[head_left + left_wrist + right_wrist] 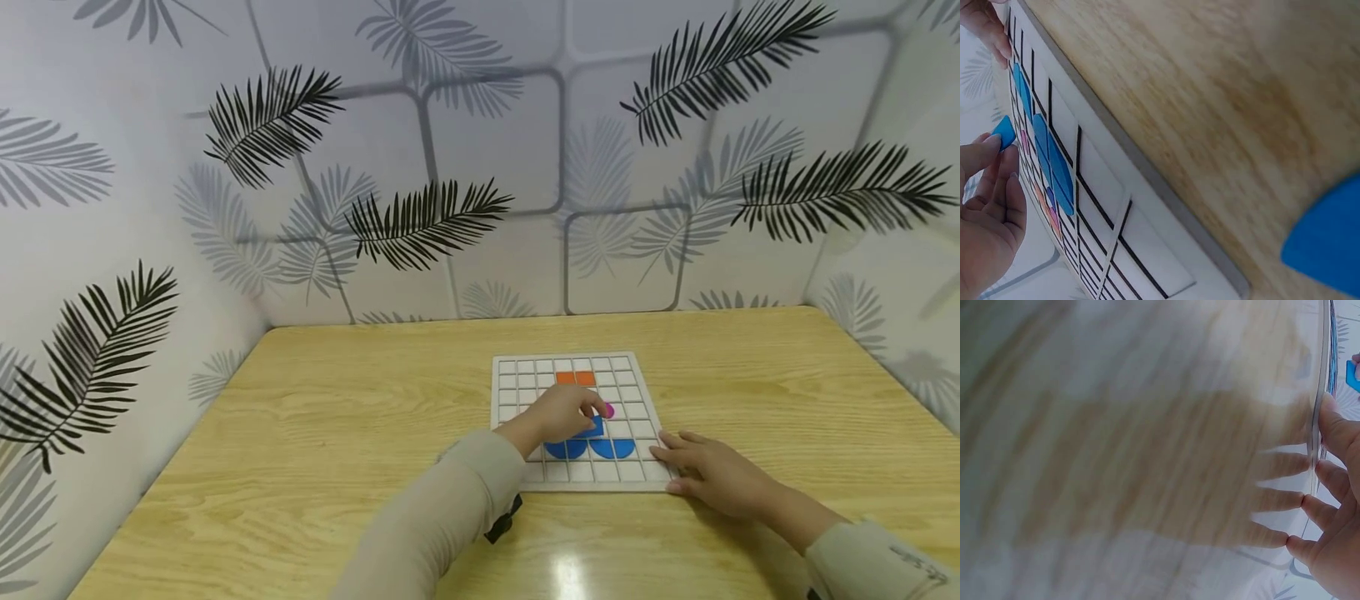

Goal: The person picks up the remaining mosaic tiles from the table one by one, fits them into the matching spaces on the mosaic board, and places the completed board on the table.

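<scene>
A white grid board [577, 487] lies on the table, with orange squares [576, 378], a magenta circle [609, 411] and blue half-round pieces [613, 448] in its cells. Over its middle, my left hand [558, 413] pinches a small blue piece [1004, 132] between thumb and fingers; the left wrist view has it tilted just off the board. My right hand [716, 473] rests at the board's near right corner, fingers spread and fairly straight. In the right wrist view its thumb [1338, 431] touches the board's edge. The left hand covers some central cells in the head view.
The wood-grain table [337, 417] extends around the board. Behind it and at the sides stand leaf-patterned walls [495, 150]. A larger blue piece with a curved edge [1329, 237] shows at the left wrist view's lower right.
</scene>
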Demonstrator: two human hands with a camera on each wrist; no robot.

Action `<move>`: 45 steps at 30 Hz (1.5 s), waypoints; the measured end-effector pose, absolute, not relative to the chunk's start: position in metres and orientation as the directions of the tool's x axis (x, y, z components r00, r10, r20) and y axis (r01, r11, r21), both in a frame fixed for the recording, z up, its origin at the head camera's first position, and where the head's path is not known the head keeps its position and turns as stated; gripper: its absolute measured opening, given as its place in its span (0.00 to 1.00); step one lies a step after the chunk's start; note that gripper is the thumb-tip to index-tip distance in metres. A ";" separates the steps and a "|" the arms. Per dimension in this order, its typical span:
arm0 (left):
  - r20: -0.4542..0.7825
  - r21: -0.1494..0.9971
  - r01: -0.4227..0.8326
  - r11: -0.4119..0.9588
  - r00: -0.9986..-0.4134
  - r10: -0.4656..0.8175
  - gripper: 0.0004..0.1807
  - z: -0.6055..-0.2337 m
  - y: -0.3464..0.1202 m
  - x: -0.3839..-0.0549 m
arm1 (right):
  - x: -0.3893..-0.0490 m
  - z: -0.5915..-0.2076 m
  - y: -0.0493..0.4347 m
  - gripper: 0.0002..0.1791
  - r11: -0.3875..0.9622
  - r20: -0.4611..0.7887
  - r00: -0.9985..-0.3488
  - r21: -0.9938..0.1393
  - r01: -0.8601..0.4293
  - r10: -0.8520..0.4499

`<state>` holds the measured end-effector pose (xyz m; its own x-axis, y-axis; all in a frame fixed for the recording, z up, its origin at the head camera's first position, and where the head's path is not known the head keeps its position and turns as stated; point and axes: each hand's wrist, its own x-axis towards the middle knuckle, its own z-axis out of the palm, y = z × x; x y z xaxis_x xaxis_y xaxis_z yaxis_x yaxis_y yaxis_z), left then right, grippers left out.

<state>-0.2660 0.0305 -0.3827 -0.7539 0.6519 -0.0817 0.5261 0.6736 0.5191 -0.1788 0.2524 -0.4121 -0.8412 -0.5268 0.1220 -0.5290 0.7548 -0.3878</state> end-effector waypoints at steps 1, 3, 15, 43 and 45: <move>-0.084 0.521 0.519 0.678 -0.759 0.645 0.13 -0.383 0.031 -0.266 | -0.179 -0.412 0.252 0.25 0.753 0.120 -0.841 -0.392 -0.528 -0.528; -0.085 0.509 0.509 0.694 -0.772 0.630 0.12 -0.386 0.033 -0.267 | -0.179 -0.413 0.252 0.26 0.751 0.118 -0.841 -0.397 -0.528 -0.529; -0.058 0.475 0.502 0.723 -0.801 0.595 0.08 -0.392 0.042 -0.268 | -0.180 -0.414 0.254 0.27 0.751 0.115 -0.844 -0.405 -0.522 -0.525; -0.086 0.308 0.532 0.789 -0.810 0.580 0.09 -0.395 0.052 -0.259 | -0.181 -0.414 0.253 0.26 0.756 0.107 -0.844 -0.397 -0.520 -0.525; -0.075 0.310 0.543 0.781 -0.804 0.589 0.09 -0.396 0.050 -0.260 | -0.181 -0.414 0.252 0.26 0.757 0.105 -0.844 -0.396 -0.520 -0.525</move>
